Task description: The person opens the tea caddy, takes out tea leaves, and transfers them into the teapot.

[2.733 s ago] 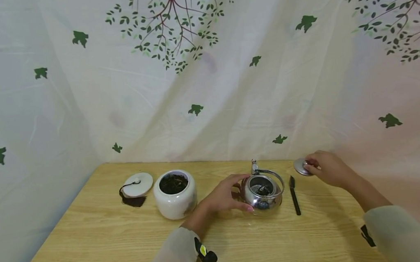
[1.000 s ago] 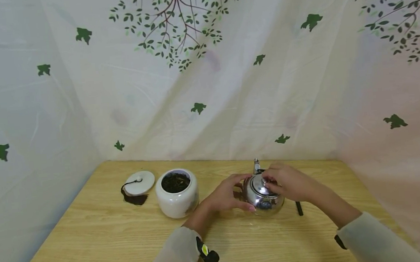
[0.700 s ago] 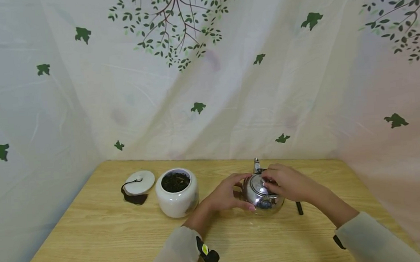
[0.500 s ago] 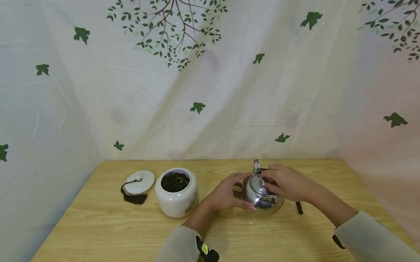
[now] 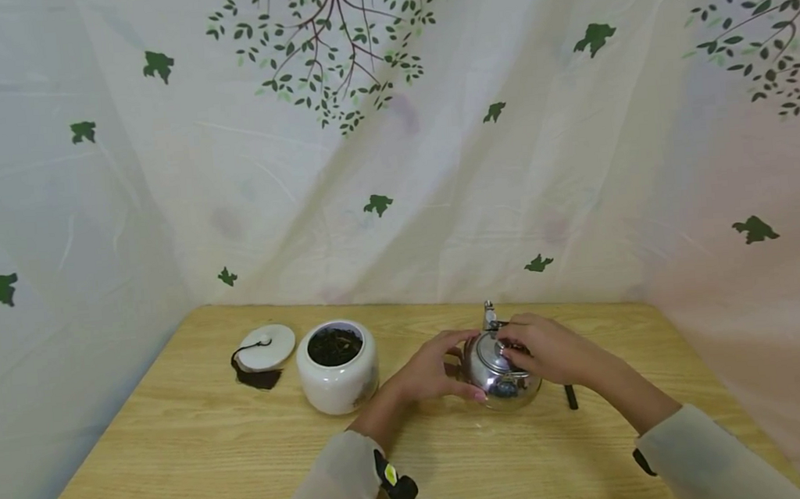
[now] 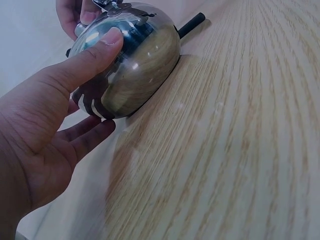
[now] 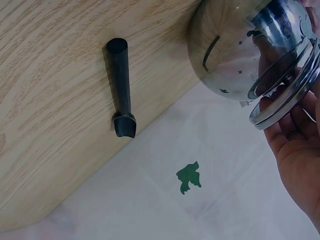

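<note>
A shiny metal teapot [image 5: 506,391] stands on the wooden table, its spout pointing to the back. My left hand [image 5: 425,369] grips its left side; in the left wrist view the thumb and fingers spread around the rounded body. From the right, my right hand [image 5: 559,353] pinches the knob of the metal teapot lid [image 5: 489,352], which sits over the mouth. The right wrist view has the lid's rim slanted beside the teapot; whether it is fully seated I cannot tell. A black tea scoop [image 7: 121,85] lies on the table right of the teapot, partly hidden by my right hand in the head view.
Left of my hands stands a white jar [image 5: 338,384] with dark tea leaves [image 5: 335,347] inside. Farther left lies its white lid [image 5: 267,348] with a dark tassel [image 5: 258,380]. A pale patterned cloth [image 5: 284,211] hangs behind and around the table [image 5: 197,453].
My right hand has brought the metal lid leftward from the table's right side onto the teapot's mouth. The lid shifted slightly there, then stayed nearly still. The left hand has kept its grip.
</note>
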